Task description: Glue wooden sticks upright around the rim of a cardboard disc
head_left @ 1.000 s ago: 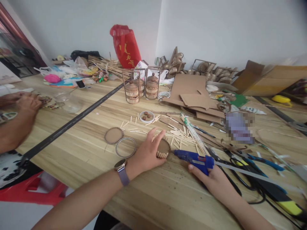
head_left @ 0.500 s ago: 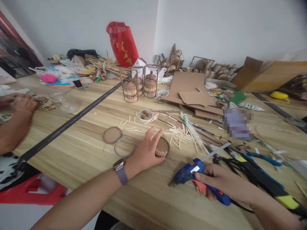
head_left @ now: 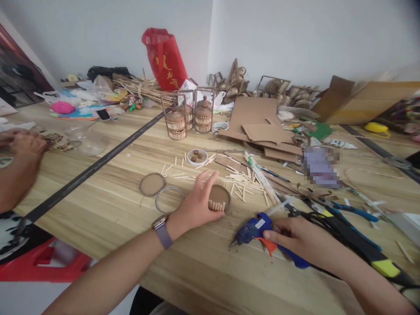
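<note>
My left hand (head_left: pixel 201 203) is at a round brown base (head_left: pixel 220 196) edged with short upright sticks, its thumb by the near sticks and its fingers spread around the left side. The fingers cover part of that base. In my right hand (head_left: pixel 288 238) is a blue glue gun (head_left: pixel 252 229) with an orange trigger, its nozzle pointing left above the table. Loose short sticks (head_left: pixel 244 179) lie behind the base. To its left are a pale ring (head_left: pixel 169 200) and another brown disc (head_left: pixel 152 184). A white ring (head_left: pixel 197 157) surrounds several brown beads.
Lidded stick baskets (head_left: pixel 176 124) stand farther back, beside cardboard pieces (head_left: pixel 252 118). Pliers (head_left: pixel 356 211) and a black-yellow tool (head_left: pixel 383 264) lie at the right. Another person's hands (head_left: pixel 28 144) are at the left edge, near a clear jar (head_left: pixel 88 141).
My left thumb has moved closer to the near sticks. The glue gun has shifted slightly up and left in my right hand. The whole view has shifted a little.
</note>
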`<action>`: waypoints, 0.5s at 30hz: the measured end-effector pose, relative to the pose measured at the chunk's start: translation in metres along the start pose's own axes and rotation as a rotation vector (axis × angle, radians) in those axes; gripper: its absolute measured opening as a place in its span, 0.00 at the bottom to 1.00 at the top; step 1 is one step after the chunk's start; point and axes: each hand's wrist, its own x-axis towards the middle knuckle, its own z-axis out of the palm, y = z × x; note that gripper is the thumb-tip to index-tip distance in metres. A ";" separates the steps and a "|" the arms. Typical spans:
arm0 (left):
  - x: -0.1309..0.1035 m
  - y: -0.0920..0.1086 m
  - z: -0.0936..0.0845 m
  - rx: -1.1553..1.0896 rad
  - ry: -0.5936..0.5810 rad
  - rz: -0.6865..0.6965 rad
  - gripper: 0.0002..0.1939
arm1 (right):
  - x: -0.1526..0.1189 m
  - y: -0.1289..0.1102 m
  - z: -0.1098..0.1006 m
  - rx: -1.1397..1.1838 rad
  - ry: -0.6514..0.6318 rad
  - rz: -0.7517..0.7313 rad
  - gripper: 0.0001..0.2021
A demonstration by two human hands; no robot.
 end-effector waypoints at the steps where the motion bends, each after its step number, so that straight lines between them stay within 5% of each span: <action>1: 0.000 0.000 0.000 -0.003 0.002 0.001 0.59 | 0.000 0.001 -0.001 -0.037 0.025 0.009 0.25; 7: 0.000 -0.001 -0.001 -0.012 0.010 0.025 0.57 | 0.011 0.001 -0.008 -0.158 0.260 -0.036 0.17; 15: 0.001 -0.001 0.001 -0.005 0.008 0.027 0.57 | 0.056 -0.036 -0.013 -0.397 0.261 -0.079 0.10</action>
